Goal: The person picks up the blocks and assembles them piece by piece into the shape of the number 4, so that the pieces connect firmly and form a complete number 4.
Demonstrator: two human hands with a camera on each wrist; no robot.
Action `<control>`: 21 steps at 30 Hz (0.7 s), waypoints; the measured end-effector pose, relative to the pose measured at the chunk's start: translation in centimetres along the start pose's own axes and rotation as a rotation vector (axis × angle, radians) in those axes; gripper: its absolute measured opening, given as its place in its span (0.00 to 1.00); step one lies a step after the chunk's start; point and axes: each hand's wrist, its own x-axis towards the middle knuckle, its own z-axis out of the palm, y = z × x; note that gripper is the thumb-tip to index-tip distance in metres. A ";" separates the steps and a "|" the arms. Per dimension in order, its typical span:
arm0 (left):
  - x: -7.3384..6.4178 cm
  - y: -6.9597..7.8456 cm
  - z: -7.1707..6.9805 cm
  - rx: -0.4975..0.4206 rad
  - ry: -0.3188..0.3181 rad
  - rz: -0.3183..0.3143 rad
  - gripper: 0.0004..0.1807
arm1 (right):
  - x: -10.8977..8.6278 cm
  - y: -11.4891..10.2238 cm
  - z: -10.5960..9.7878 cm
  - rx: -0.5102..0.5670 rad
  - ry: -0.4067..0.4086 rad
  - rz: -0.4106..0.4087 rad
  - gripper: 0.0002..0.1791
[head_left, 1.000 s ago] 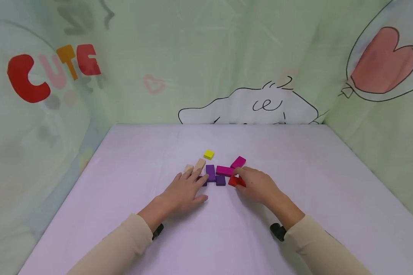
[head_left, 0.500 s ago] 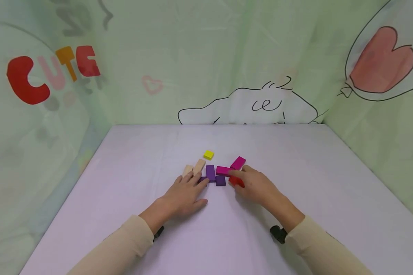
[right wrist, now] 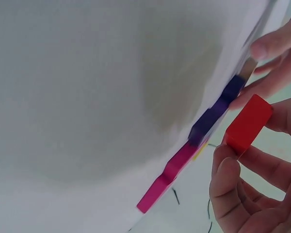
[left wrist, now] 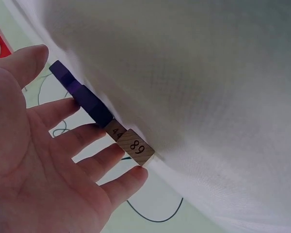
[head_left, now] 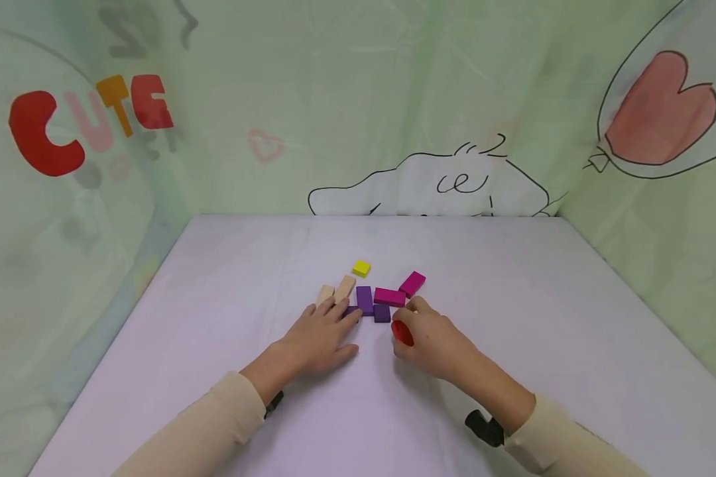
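Observation:
My right hand (head_left: 435, 338) pinches a red wooden block (right wrist: 249, 124) between thumb and fingers, tilted, on the near side of the block group. My left hand (head_left: 319, 334) lies with fingers spread, fingertips right at a dark purple block (head_left: 352, 310) and two plain wood blocks (head_left: 346, 287). In the left wrist view those wood blocks bear the numbers 44 (left wrist: 115, 130) and 89 (left wrist: 137, 147). Between the hands sit a purple block (head_left: 364, 300) and a second dark purple block (head_left: 382, 313). Two magenta blocks (head_left: 390, 297) are just beyond the right fingers.
A small yellow block (head_left: 361, 268) lies behind the group. Everything rests on a white cloth-covered table (head_left: 513, 298). Pale green fabric walls (head_left: 358, 86) with drawings enclose its back and sides.
My right hand has drawn the red block out from beside the magenta blocks, toward me and slightly left, and tipped it. My left hand has barely moved.

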 end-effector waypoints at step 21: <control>0.1 -0.2 0.0 -0.007 -0.009 -0.003 0.37 | -1.7 -1.3 2.4 0.089 -0.072 -0.069 0.22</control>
